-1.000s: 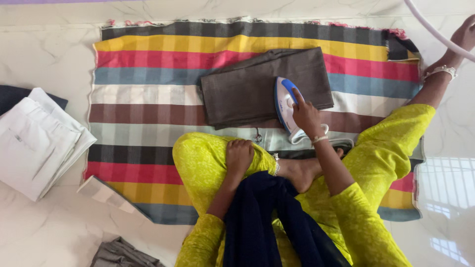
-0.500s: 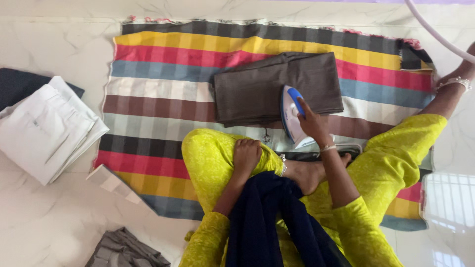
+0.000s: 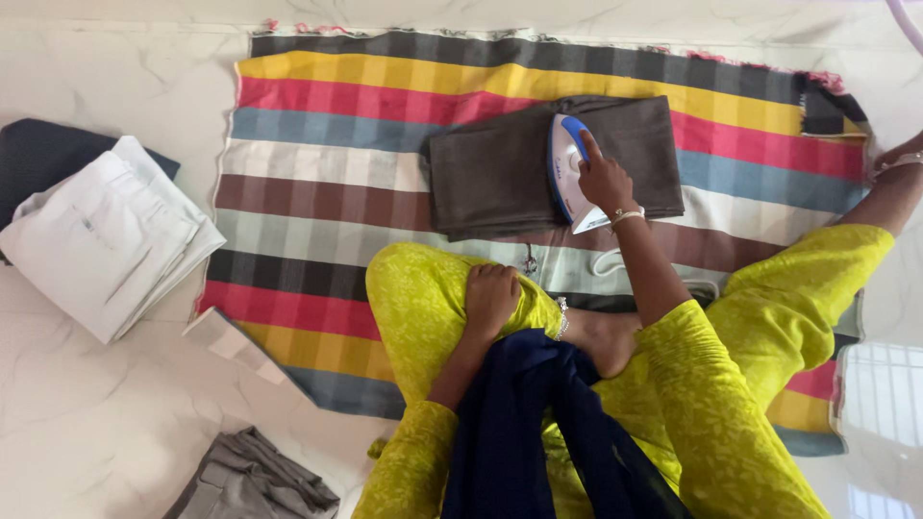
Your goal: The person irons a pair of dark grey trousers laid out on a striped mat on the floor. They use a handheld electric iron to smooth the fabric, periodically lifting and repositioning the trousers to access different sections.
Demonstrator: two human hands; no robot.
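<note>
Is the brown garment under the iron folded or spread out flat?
Folded: the brown garment lies as a compact rectangle with layered edges along its left side, the iron resting on it.
</note>
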